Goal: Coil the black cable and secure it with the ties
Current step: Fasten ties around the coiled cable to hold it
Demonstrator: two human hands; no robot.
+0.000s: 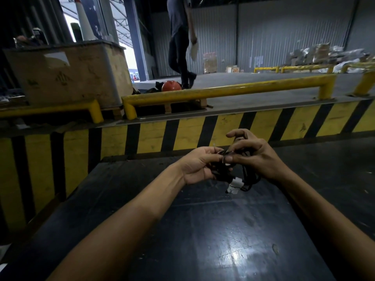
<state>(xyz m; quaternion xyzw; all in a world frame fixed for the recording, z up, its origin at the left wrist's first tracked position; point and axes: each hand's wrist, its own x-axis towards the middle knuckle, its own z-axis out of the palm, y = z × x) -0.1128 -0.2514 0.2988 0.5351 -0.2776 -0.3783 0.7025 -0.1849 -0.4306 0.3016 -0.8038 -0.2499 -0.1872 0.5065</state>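
Both hands are meeting above the far part of the dark worktop (203, 230), holding the black cable (246, 177) bundled up between them, off the surface. Left hand (197, 166) is curling its fingers around the left side of the bundle, thumb pressing on top near a thin pale loop, possibly a tie, too blurred to be sure. Right hand (255, 157) is pinching the top of the bundle with thumb and fingers, index finger lifting up and sticking out. Cable loops are hanging down under the right hand, and a white connector (236, 182) with a crumpled white tag (232, 189) is dangling below the bundle, just over the worktop. Beyond the worktop a yellow and black striped barrier (182, 130) is running across, with a yellow rail (223, 91) above it. Further back another person (180, 37) is walking across the floor, an orange helmet (171, 86) lying near their feet, a big worn crate (69, 74) sitting at left.
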